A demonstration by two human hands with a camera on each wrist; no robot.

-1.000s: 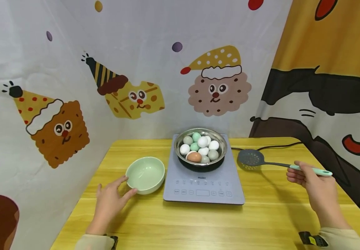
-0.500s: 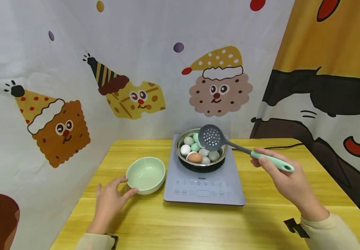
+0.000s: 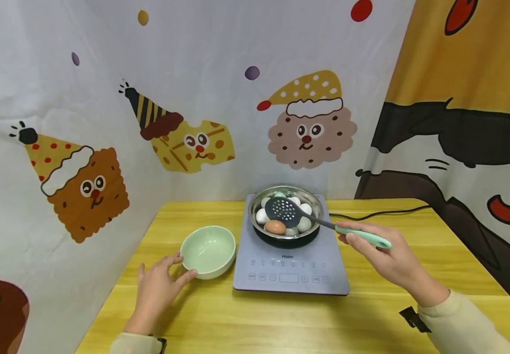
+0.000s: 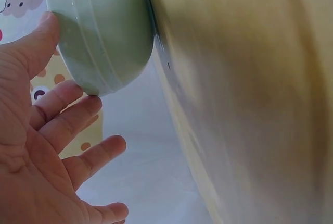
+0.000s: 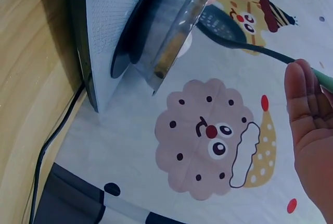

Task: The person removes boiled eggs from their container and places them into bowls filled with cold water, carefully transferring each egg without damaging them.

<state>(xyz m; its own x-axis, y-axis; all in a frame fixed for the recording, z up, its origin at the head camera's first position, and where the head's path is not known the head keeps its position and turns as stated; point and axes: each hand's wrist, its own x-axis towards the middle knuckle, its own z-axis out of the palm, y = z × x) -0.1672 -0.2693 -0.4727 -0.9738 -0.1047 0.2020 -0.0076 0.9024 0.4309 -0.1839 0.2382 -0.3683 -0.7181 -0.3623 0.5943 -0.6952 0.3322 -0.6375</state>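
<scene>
In the head view my right hand (image 3: 389, 253) grips the mint handle of a skimmer (image 3: 283, 210) with a dark grey perforated head. That head lies over the eggs in a round metal pan (image 3: 318, 204); I cannot tell whether it touches them. White, greenish and grey eggs show around it, with one brown egg (image 3: 275, 227) in front. My left hand (image 3: 159, 290) touches the near-left side of a pale green bowl (image 3: 210, 253). In the left wrist view the thumb and nearest fingertips rest on the bowl's outer wall (image 4: 109, 31), the other fingers spread apart from it.
The pan stands on a grey induction cooker (image 3: 290, 269) to the right of the bowl. A black cord (image 3: 383, 212) runs from behind the cooker to the right across the wooden table (image 3: 281, 324). A printed cartoon cloth (image 3: 201, 59) hangs behind and beside the table.
My right hand has swung the skimmer leftward from beside the cooker to above the pan, then lowered its head over the eggs. My left hand has stayed at the bowl.
</scene>
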